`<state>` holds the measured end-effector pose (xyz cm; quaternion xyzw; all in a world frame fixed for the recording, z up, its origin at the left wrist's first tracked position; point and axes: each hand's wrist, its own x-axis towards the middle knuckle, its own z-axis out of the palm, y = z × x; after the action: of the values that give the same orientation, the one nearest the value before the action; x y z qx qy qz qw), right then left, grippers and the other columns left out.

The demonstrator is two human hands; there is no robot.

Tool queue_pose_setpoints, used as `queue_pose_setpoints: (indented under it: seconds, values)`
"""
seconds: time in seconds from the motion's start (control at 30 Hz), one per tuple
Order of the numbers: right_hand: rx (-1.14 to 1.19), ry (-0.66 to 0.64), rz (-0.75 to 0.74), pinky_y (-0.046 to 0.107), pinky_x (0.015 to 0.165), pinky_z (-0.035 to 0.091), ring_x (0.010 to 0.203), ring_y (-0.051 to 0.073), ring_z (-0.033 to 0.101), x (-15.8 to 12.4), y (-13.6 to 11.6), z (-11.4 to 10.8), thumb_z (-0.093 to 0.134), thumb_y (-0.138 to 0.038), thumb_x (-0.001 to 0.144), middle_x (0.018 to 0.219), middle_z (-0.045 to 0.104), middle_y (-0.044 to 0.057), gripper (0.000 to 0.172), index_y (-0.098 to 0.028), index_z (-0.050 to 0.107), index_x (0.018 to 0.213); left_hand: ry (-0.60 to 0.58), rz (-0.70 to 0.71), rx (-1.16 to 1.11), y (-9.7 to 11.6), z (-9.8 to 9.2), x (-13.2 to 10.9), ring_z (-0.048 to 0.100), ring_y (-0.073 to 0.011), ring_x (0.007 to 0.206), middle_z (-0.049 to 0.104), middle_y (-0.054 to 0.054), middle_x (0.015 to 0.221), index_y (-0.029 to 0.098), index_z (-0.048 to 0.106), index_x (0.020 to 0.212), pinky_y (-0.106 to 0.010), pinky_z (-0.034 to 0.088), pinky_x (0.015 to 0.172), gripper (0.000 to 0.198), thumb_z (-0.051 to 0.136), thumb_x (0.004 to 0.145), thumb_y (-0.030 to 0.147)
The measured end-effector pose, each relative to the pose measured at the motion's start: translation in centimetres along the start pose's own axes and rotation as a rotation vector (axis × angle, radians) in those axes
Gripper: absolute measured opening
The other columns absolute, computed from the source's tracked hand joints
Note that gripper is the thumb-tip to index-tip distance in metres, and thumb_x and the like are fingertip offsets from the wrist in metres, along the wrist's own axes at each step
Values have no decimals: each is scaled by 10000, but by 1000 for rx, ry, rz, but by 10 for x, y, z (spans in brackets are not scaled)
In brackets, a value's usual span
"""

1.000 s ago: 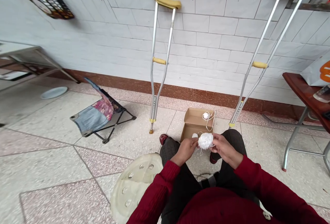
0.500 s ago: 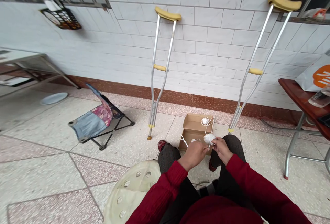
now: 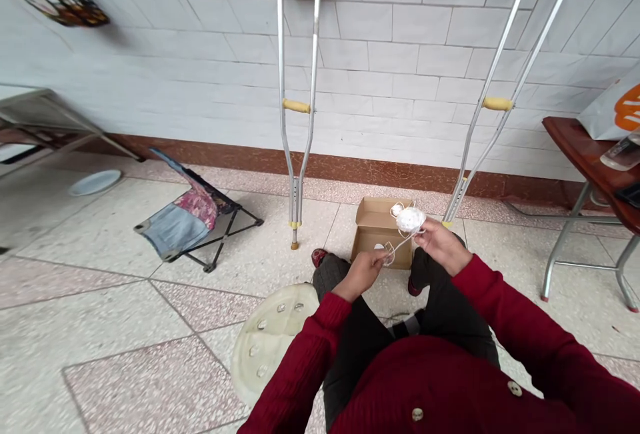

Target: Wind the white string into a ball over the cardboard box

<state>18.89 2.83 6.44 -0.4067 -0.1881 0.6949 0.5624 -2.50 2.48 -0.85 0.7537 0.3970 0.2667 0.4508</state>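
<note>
In front of my knees, my right hand [image 3: 436,239] is closed on a white bundle of yarn [image 3: 411,220], holding it by its right edge above an open cardboard box [image 3: 361,242]. A white strand runs from the bundle down to my left hand [image 3: 367,270], whose fingers pinch it. A thin loop [image 3: 389,254] shows by the left fingertips; its exact make is too small to tell. Behind the bundle, a smaller white ball [image 3: 397,210] is by the box's raised lid. Part of the box's inside is hidden by my hands and the yarn.
A pale plastic stool [image 3: 273,334] stands at my left knee. Two crutches [image 3: 295,106] lean on the tiled wall. A folding chair [image 3: 185,221] is at the left. On the right, a red-brown table [image 3: 570,137] holds a bag and a plastic container.
My hands have moved apart. The right hand has raised the white bundle, and the strand now stretches between it and my left hand. The camera view has tilted down.
</note>
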Motion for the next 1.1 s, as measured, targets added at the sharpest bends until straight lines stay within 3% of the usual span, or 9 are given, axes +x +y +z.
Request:
queue_pose_setpoints:
  seconds: [0.1,0.2,0.37,0.53,0.77,0.83,0.9,1.0,1.1]
  values:
    - [22,-73,5,185,434,347,582,104,551,2,-24,6,682,-131,668,782,692,9,328,-207,649,986,173,-80,-182,1,-4,9,669,-227,945,740,-81,978,166,728,1000,-370,504,906,267,553,866,316]
    - [91,-129,45,184,433,350,533,85,484,-1,-42,8,625,-150,719,830,696,31,254,-198,637,969,293,-175,-500,-6,-15,11,693,-239,882,740,-95,902,143,700,1058,-380,555,807,369,631,825,420]
    - [129,-206,-64,183,428,355,542,81,426,-11,-73,-9,570,-153,759,1013,685,55,239,-217,625,982,559,-210,-777,-26,-45,5,710,-228,877,735,-127,984,112,668,1080,-377,555,832,506,761,724,460]
    - [163,-171,-135,157,422,355,552,81,420,-17,-91,-21,565,-126,758,936,663,38,274,-237,620,1003,516,-179,-757,-19,-55,16,713,-232,900,740,-114,942,120,663,1080,-376,550,862,501,733,761,499]
    - [139,-223,-166,162,417,370,569,96,417,-26,-104,-3,552,-124,775,897,636,23,264,-258,614,993,381,-106,-902,13,-24,55,676,-264,1059,684,-143,1168,157,615,1086,-376,574,817,464,573,873,566]
    - [145,-237,-175,165,409,372,576,102,421,-34,-109,-1,545,-117,781,919,636,28,274,-263,614,1002,390,-99,-775,7,-23,62,699,-246,971,717,-122,1077,165,628,1114,-363,575,780,476,557,876,571]
    - [160,-251,-178,162,404,375,591,104,434,-42,-115,-1,536,-106,789,963,639,36,287,-267,613,1015,349,-118,-511,-3,-27,65,704,-214,770,737,-77,817,155,691,1000,-329,563,713,419,621,835,534]
    - [186,-266,-169,148,408,383,606,101,450,-51,-120,-3,528,-79,792,986,639,37,321,-275,611,1033,246,-141,-211,-18,-38,64,605,-158,514,634,-2,522,159,732,833,-303,532,639,284,697,773,435]
    - [196,-260,-167,149,412,395,602,100,450,-51,-120,-11,532,-75,789,978,637,35,334,-278,611,1042,377,-145,-404,-19,-48,60,625,-159,517,664,-3,564,139,711,949,-324,547,671,318,658,799,414]
